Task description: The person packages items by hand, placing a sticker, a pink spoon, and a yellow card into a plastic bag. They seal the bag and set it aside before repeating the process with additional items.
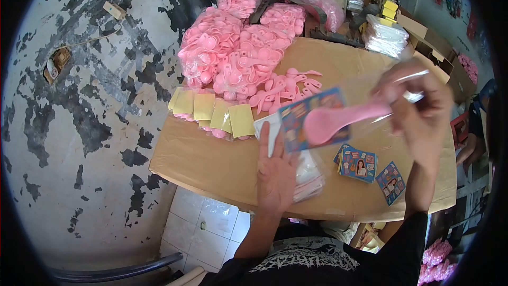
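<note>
My right hand (418, 106), slightly blurred, is raised over the table's right side, its fingers closed on a clear plastic bag (365, 87). Inside the bag are a pink spoon (338, 121) and a blue printed card (296, 119), hanging toward my left hand. With fingers stretched out, my left hand (276, 172) lies palm down beside a stack of empty clear bags (307, 175); the card hides some of its fingertips. A stack of printed cards (357, 164) lies right of the bags, and a single card (391, 182) lies farther right.
Large bags of pink spoons (233, 47) stand at the back left, with loose pink spoons (286, 89) in front. Packets with yellow cards (222, 115) line the left edge. Clear bag stacks (386, 36) and a cardboard box (431, 53) are at the back right. A person's arm (471, 145) shows far right.
</note>
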Tool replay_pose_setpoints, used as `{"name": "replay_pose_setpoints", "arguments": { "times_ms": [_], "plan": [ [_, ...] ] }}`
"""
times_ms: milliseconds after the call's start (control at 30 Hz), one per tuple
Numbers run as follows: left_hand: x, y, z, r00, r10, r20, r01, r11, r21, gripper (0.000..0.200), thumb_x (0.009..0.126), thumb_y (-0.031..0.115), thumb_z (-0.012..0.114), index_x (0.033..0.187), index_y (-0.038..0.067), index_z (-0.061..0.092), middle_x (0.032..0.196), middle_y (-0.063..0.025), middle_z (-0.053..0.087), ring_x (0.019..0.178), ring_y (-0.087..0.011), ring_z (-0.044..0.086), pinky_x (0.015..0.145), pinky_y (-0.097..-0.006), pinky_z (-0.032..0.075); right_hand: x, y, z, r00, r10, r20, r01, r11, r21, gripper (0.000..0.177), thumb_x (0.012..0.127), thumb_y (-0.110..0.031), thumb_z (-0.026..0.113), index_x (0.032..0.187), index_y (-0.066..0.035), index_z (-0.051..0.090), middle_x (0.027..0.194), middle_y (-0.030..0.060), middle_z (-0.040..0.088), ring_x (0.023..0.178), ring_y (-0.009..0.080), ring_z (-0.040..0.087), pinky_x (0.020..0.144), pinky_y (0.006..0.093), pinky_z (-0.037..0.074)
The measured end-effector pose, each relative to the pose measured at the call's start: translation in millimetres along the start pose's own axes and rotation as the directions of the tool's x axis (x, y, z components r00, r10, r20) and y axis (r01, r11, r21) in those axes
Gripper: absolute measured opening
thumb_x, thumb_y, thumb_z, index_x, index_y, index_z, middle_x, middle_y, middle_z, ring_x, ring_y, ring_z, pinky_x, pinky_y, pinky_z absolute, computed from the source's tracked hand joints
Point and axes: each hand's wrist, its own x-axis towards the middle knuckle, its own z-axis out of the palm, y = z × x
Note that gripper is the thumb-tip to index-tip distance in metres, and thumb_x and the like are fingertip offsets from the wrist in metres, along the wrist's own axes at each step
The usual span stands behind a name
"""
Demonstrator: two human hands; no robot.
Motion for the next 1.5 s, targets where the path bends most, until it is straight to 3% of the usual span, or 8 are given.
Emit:
{"name": "replay_pose_setpoints", "arguments": {
  "times_ms": [167, 333, 467, 567, 767, 933, 1100, 1500],
  "plan": [
    [2, 25, 17, 0.957, 0.052, 0.284, -0.259, 0.591, 0.764, 0.107, 0.069, 0.029, 0.083, 0.148, 0.003, 0.016, 0.148, -0.0171, 0.028, 0.138, -0.029, 0.027, 0.104, -0.0438, 0.034, 1, -3, -2, 0.975, 0.082, 0.206, -0.002, 0.932, -0.363, 0.007, 0.079, -0.004, 0.071, 0.076, -0.002, 0.065, 0.068, 0.0024, 0.063, 0.051, 0.0049, 0.052, 0.045, 0.0201, 0.037],
    [-12, 1, 54, 0.936, -0.224, 0.273, -0.132, 0.495, 0.858, 0.077, 0.089, 0.016, 0.066, 0.143, -0.007, 0.016, 0.127, -0.0174, 0.054, 0.111, -0.0238, 0.058, 0.093, -0.0278, 0.042, -8, 5, 9, 0.891, 0.152, 0.427, 0.034, 0.917, -0.397, 0.007, 0.08, -0.007, 0.07, 0.079, -0.002, 0.065, 0.062, 0.0034, 0.061, 0.053, 0.0114, 0.056, 0.047, 0.0264, 0.042],
    [-10, -19, 39, 0.913, -0.384, 0.142, 0.247, 0.794, 0.556, 0.05, 0.1, 0.013, 0.044, 0.142, -0.006, 0.023, 0.133, -0.0168, 0.05, 0.118, -0.0218, 0.054, 0.097, -0.0311, 0.042, -10, 33, 1, 0.985, -0.072, 0.156, 0.118, 0.943, -0.312, 0.021, 0.081, -0.009, 0.071, 0.1, -0.003, 0.064, 0.09, 0.0063, 0.066, 0.069, 0.008, 0.058, 0.053, 0.0197, 0.039],
    [-7, -19, 33, 0.802, -0.533, 0.269, 0.441, 0.832, 0.336, 0.048, 0.1, 0.015, 0.045, 0.141, -0.004, 0.028, 0.136, -0.0144, 0.048, 0.123, -0.0207, 0.051, 0.1, -0.0318, 0.04, -16, 44, -12, 0.904, 0.26, 0.338, -0.214, 0.962, -0.169, 0.026, 0.081, -0.009, 0.072, 0.104, -0.002, 0.064, 0.084, 0.0046, 0.067, 0.067, 0.0087, 0.059, 0.055, 0.0193, 0.041],
    [-11, -30, 41, 0.947, -0.315, 0.058, 0.23, 0.795, 0.562, 0.04, 0.1, 0.013, 0.044, 0.136, -0.004, 0.037, 0.13, -0.0106, 0.05, 0.116, -0.0147, 0.049, 0.102, -0.0302, 0.036, -20, 66, -30, 0.804, 0.309, 0.508, -0.232, 0.95, -0.211, 0.018, 0.08, -0.009, 0.072, 0.094, -0.001, 0.066, 0.078, 0.0074, 0.069, 0.062, 0.0109, 0.063, 0.054, 0.0236, 0.046],
    [3, -42, 38, 0.999, 0.034, -0.028, -0.008, 0.769, 0.639, 0.037, 0.101, 0.014, 0.042, 0.133, -0.004, 0.043, 0.105, -0.0062, 0.06, 0.085, -0.0058, 0.056, 0.068, -0.017, 0.045, -23, 67, -30, 0.84, 0.253, 0.479, -0.102, 0.942, -0.319, 0.016, 0.078, -0.008, 0.072, 0.092, -0.003, 0.067, 0.079, 0.0087, 0.065, 0.068, 0.0204, 0.063, 0.06, 0.0303, 0.05],
    [4, -39, 49, 1.0, -0.018, -0.025, 0.03, 0.725, 0.688, 0.032, 0.1, 0.008, 0.043, 0.128, -0.007, 0.049, 0.11, -0.0099, 0.062, 0.09, -0.0072, 0.058, 0.078, -0.0211, 0.047, -24, 78, -29, 0.931, -0.136, 0.337, 0.309, 0.785, -0.537, 0.019, 0.073, -0.013, 0.074, 0.089, -0.007, 0.067, 0.084, 0.0045, 0.062, 0.085, 0.0247, 0.06, 0.07, 0.0362, 0.05],
    [10, -38, 60, 0.974, -0.222, -0.043, 0.189, 0.693, 0.696, 0.033, 0.099, 0.009, 0.046, 0.129, -0.007, 0.047, 0.098, -0.0063, 0.063, 0.081, -0.0037, 0.054, 0.068, -0.018, 0.043, -34, 85, -22, 0.837, -0.195, 0.512, 0.49, 0.684, -0.541, 0.012, 0.065, -0.017, 0.066, 0.071, -0.007, 0.067, 0.08, 0.0032, 0.065, 0.094, 0.0197, 0.059, 0.082, 0.0321, 0.05]
  ]
}}
